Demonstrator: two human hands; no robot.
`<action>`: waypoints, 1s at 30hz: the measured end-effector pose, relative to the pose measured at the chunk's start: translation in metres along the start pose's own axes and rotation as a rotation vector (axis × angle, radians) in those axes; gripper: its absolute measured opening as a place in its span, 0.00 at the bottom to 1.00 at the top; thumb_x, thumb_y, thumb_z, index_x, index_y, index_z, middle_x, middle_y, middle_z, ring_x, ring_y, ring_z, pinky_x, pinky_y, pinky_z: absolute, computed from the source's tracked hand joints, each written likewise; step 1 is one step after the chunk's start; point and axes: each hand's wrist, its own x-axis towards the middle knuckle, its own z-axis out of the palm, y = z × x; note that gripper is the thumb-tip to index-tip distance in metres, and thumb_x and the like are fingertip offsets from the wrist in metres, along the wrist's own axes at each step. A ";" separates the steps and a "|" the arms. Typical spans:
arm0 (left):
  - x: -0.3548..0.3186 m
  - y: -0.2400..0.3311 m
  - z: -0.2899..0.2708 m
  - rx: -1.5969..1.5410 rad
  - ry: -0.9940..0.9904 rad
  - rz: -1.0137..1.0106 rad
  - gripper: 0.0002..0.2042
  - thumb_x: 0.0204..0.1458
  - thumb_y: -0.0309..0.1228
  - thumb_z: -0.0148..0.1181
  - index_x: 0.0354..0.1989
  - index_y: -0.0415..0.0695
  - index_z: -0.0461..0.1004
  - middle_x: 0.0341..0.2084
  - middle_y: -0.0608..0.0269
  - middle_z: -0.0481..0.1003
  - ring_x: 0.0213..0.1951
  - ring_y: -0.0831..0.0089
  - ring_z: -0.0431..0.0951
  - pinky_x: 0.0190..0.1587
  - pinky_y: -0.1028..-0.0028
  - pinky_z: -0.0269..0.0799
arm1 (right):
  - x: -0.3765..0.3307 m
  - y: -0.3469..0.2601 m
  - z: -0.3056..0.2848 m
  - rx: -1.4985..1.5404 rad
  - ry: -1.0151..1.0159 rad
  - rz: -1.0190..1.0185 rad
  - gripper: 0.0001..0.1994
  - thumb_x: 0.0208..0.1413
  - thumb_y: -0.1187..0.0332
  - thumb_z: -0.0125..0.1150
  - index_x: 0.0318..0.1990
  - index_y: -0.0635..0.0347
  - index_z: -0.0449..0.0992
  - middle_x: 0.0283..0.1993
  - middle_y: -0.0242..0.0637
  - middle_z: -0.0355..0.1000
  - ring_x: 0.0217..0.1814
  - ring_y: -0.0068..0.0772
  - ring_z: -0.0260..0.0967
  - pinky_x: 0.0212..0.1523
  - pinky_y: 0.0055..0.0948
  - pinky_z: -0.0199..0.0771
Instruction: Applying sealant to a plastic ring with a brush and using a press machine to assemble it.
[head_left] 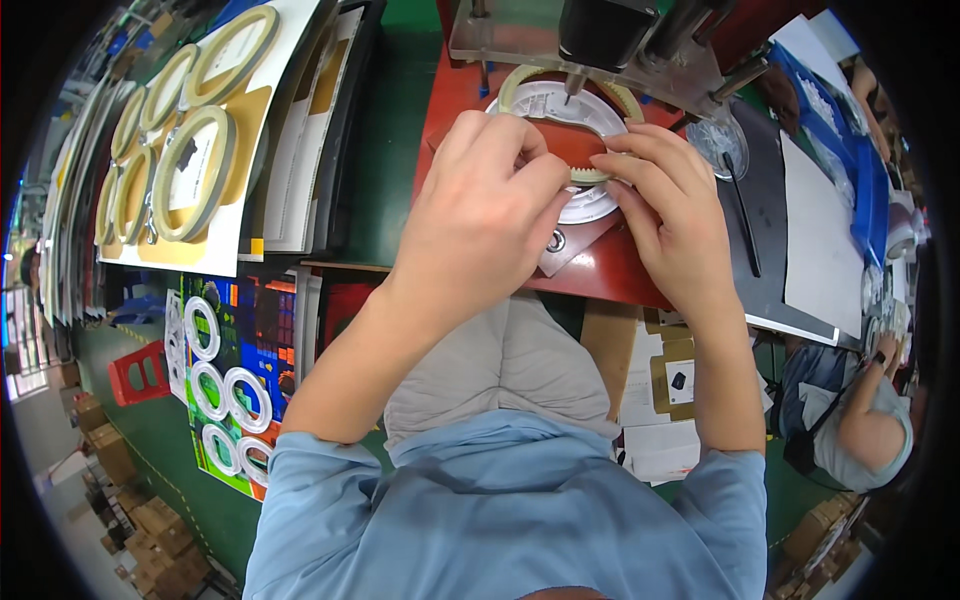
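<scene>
Over the red work plate (440,135), both my hands are at a white ring (590,207) and a cream toothed ring (588,176) set together under a press. My left hand (480,205) is closed at the rings' left side, thumb against curled fingers; what it pinches is hidden. From the right, my right hand (672,205) has its thumb and fingertips closed at the edge of the toothed ring. A thin metal tip (574,86) on the press hangs just above the white ring's far part.
Cream rings (195,172) lie on a sheet at the left, above white rings (246,400) on a lower board. Right of the plate are a clear dish (712,145), a black pen-like tool (742,215) and blue bins (868,190). Another person (865,420) sits at far right.
</scene>
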 end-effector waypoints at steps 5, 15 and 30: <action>0.009 -0.004 -0.007 -0.042 -0.048 0.046 0.09 0.46 0.21 0.73 0.35 0.41 0.80 0.37 0.61 0.77 0.43 0.58 0.75 0.45 0.64 0.73 | 0.003 0.006 -0.001 0.024 -0.005 -0.030 0.09 0.57 0.73 0.67 0.45 0.57 0.83 0.50 0.36 0.79 0.61 0.45 0.74 0.63 0.42 0.70; 0.006 -0.016 -0.035 -0.148 -0.234 0.000 0.07 0.49 0.19 0.70 0.35 0.39 0.79 0.31 0.61 0.80 0.37 0.61 0.76 0.40 0.65 0.74 | 0.006 -0.004 0.001 0.075 -0.013 -0.042 0.08 0.55 0.74 0.68 0.43 0.55 0.84 0.42 0.33 0.78 0.51 0.41 0.75 0.49 0.38 0.72; 0.007 -0.035 -0.038 -0.219 -0.368 -0.031 0.05 0.51 0.23 0.70 0.36 0.42 0.82 0.31 0.61 0.80 0.37 0.61 0.78 0.43 0.65 0.76 | 0.005 -0.013 0.005 0.037 0.010 0.013 0.08 0.54 0.71 0.71 0.42 0.55 0.85 0.41 0.32 0.78 0.52 0.40 0.75 0.47 0.38 0.71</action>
